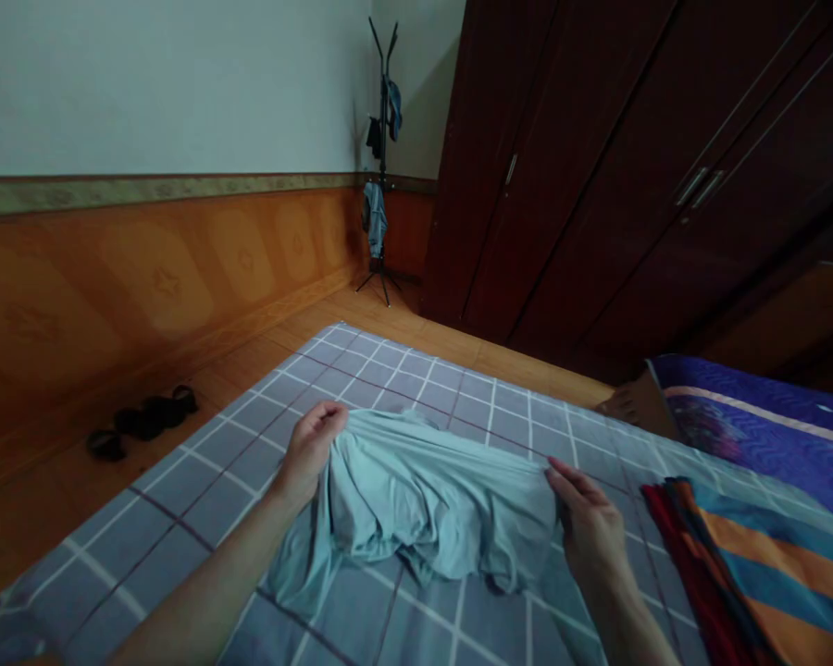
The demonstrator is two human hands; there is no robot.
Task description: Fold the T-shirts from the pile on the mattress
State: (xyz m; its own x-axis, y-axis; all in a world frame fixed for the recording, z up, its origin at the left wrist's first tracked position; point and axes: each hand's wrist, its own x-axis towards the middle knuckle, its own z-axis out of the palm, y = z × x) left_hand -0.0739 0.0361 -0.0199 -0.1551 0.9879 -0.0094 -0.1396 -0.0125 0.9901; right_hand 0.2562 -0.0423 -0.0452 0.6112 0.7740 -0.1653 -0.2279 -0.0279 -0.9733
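A pale grey-green garment (437, 499) stretches between my two hands over the bed. Its exact kind cannot be made out. My left hand (317, 439) pinches the upper left corner, and my right hand (587, 504) grips the upper right end, so the top edge is drawn fairly straight. Below that edge the cloth hangs in loose folds, and its lower parts rest on the checked bedsheet (389, 356). To the right of my right hand lies a stack of folded striped cloth (770, 564) in orange, blue and red.
Dark wooden wardrobes (562, 176) line the far right side. A coat rack (382, 157) with hung items stands in the corner. Dark shoes (145, 421) are on the floor left of the bed. Beyond the bed's right side is a purple-blue patterned cover (756, 416) beside a cardboard box (642, 402).
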